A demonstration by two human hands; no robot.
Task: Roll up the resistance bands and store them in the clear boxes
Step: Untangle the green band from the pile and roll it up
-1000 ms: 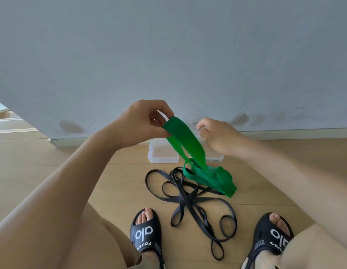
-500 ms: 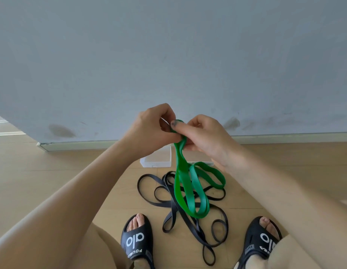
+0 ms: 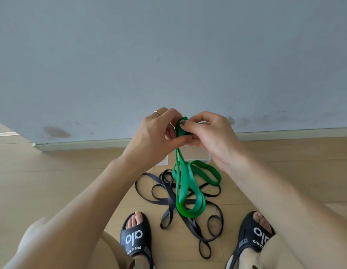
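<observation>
Both hands raised in front of the wall (image 3: 168, 55), close together, thumbs touching or nearly so. Left hand (image 3: 155, 136) pinches the top of the green band (image 3: 183, 183) between thumb and curled fingers; a thin ring shows on 1 finger. Right hand (image 3: 209, 136) grips the same top fold, thumb laid across it, fingers curled behind.

Green band hangs from that shared grip, long axis near vertical, top at the hands, lowest loop pointing down toward the floor (image 3: 71, 181). It drops as several loose strands: 1 long loop straight down, 1 shorter loop bulging out to the right. Whether the lowest loop touches the floor, cannot tell.

Black bands (image 3: 168, 206) lie in a tangled heap on the floor directly below the green one, between the 2 black slides, left slide (image 3: 134, 237) and right slide (image 3: 256, 237).

Clear boxes (image 3: 198, 155) sit on the floor by the skirting, mostly hidden behind the hands; only edges show.
</observation>
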